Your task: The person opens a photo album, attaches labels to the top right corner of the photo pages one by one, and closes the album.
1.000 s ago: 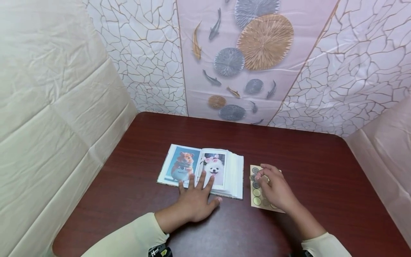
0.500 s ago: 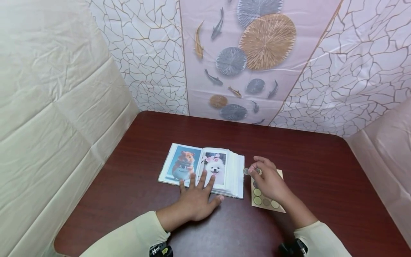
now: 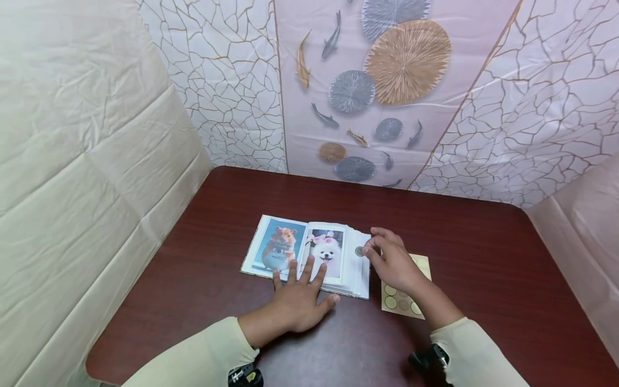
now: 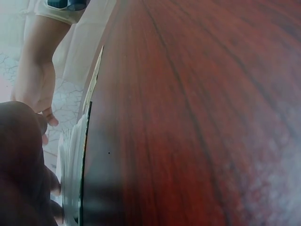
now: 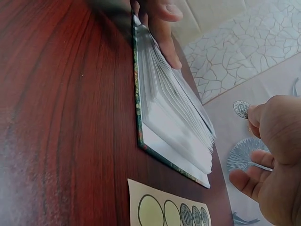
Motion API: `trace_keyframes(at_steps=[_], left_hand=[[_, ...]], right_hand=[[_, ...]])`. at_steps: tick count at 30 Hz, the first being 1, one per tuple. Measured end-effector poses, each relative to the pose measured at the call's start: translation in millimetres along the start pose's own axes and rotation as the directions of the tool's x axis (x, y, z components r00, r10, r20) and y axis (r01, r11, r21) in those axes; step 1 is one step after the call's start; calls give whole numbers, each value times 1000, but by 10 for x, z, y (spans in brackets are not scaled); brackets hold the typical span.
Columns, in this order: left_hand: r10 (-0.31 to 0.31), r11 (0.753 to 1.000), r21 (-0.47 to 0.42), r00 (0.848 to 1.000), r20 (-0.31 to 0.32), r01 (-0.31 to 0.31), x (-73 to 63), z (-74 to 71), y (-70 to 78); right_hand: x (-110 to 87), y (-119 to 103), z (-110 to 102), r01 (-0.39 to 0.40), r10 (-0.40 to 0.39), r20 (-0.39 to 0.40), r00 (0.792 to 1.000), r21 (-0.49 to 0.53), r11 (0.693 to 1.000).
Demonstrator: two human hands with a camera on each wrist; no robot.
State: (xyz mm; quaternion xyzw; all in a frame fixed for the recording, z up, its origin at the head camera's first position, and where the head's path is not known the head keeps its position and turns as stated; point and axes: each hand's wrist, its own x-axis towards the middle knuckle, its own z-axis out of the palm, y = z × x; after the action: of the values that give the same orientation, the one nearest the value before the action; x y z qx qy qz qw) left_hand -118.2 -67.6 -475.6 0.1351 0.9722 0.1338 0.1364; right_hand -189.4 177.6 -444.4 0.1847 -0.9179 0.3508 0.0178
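A photo album [image 3: 358, 269] lies spread on the table, showing a hamster picture [image 3: 279, 244] and a white dog picture [image 3: 326, 248]. My left hand [image 3: 302, 303] rests with fingers spread across the album's lower edge, fingertips over both pages. Between thumb and forefinger, my right hand [image 3: 394, 260] pinches a round grey printed sticker [image 3: 359, 251], which overlaps the album's right edge in the head view. The right wrist view shows this sticker [image 5: 241, 108] held out beyond the fingertips. Under the right hand lies a tan sticker sheet [image 3: 403, 303], partly hidden, with yellow and grey circles.
The dark red wooden table [image 3: 232, 344] extends around the album and the sheet. Cloth hangings stand behind it, with a cream cloth [image 3: 96, 188] along the left side and a patterned one [image 3: 358, 134] at the back. A black wrist device [image 3: 245, 374] sits at my left cuff.
My right hand has lifted the sticker off the sheet and carried it left to the album's right edge. The left hand has stayed in place on the album.
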Motion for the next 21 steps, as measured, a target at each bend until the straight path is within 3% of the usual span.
trace_keyframes(at_steps=[21], left_hand=[[-13,999,35,1000,24,13,21,4,11]], right_hand=[[243,-28,142,-15,15,23,1000,-6,1000]])
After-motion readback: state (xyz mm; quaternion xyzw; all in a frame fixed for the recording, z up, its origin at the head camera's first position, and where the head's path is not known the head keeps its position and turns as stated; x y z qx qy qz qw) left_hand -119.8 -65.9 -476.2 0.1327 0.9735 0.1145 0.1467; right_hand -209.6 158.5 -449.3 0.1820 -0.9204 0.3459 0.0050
